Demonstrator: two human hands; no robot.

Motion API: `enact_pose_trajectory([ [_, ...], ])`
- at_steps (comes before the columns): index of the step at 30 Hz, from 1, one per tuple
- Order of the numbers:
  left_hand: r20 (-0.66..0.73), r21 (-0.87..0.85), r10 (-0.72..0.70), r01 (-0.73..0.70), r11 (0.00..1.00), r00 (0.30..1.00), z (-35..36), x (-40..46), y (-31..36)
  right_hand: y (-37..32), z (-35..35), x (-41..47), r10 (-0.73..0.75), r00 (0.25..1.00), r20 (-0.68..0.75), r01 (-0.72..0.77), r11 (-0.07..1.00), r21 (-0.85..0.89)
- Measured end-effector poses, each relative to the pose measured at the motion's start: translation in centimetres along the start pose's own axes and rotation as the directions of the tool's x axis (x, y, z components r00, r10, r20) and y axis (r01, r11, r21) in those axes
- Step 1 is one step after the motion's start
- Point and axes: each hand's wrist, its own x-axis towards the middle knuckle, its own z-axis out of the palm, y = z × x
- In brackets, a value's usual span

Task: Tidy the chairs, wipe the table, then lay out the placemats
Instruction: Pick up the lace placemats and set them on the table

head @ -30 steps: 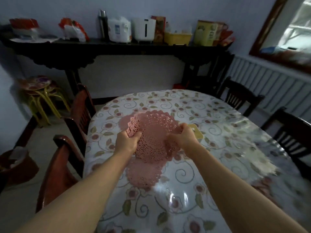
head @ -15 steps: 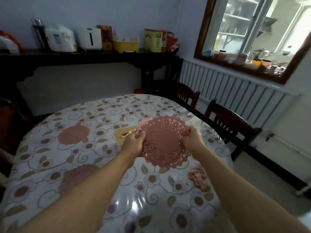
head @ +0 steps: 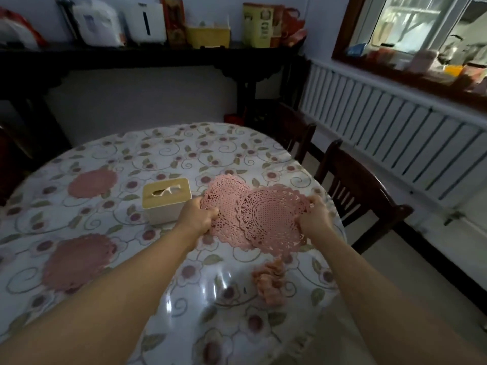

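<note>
Tissue box (head: pixel 166 200) mid-table (head: pixel 163 148), 2 mats (head: pixel 91 183) to its left, cloth (head: pixel 270 281) front-right.

a cream square tissue box with a tan lid (head: pixel 166 200) stands on the flowered cloth; a crumpled pink rag (head: pixel 270 283) lies nearer the edge; a dark wooden shelf (head: pixel 147 55) along the wall bears white appliances (head: pixel 120 21) and a yellow tin (head: pixel 257 25); a white ribbed radiator (head: pixel 390 143) runs under the window.

I have both bare forearms stretched forward, side by side. My left hand (head: pixel 198 216) is curled with fingers pinched closed; my right hand (head: pixel 315 217) is curled likewise, thumb uppermost.
</note>
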Motion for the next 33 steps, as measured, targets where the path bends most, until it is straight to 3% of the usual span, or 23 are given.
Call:
enact_pose_trajectory([
  [6, -0.094, 0.036, -0.025, 0.028, 0.999, 0.995, 1.6, 5.4, -0.6, 1.2, 0.1, 4.8, 0.087, 0.995, 0.051, -0.088, 0.996, 0.010],
  [13, -0.152, 0.125, -0.038, 0.057, 0.990, 0.988, 5.5, 9.6, -0.4, 3.6, -1.1, 11.4, 0.185, 0.980, -0.068, -0.180, 0.981, 0.075],
  [18, -0.202, 0.113, -0.066, 0.090, 0.990, 0.977, 8.3, 12.6, -0.1, 5.5, -0.9, 16.9, 0.244, 0.969, -0.048, -0.245, 0.969, -0.014],
  [23, -0.322, 0.114, -0.115, 0.159, 0.981, 0.940, 11.1, 14.7, -0.8, 6.5, 1.0, 21.8, 0.183, 0.978, 0.099, -0.175, 0.981, -0.086],
  [26, -0.400, 0.096, -0.152, 0.206, 0.974, 0.904, 12.7, 15.7, -1.4, 7.4, 2.7, 25.1, 0.152, 0.968, 0.199, -0.160, 0.987, 0.025],
  [31, -0.447, 0.047, -0.173, 0.217, 0.975, 0.877, 14.7, 16.5, -2.1, 8.4, 5.4, 27.6, 0.131, 0.928, 0.349, -0.166, 0.983, 0.074],
  [33, -0.449, 0.054, -0.193, 0.242, 0.969, 0.873, 15.3, 16.8, -2.5, 9.0, 6.2, 28.3, 0.156, 0.911, 0.382, -0.166, 0.986, -0.006],
])
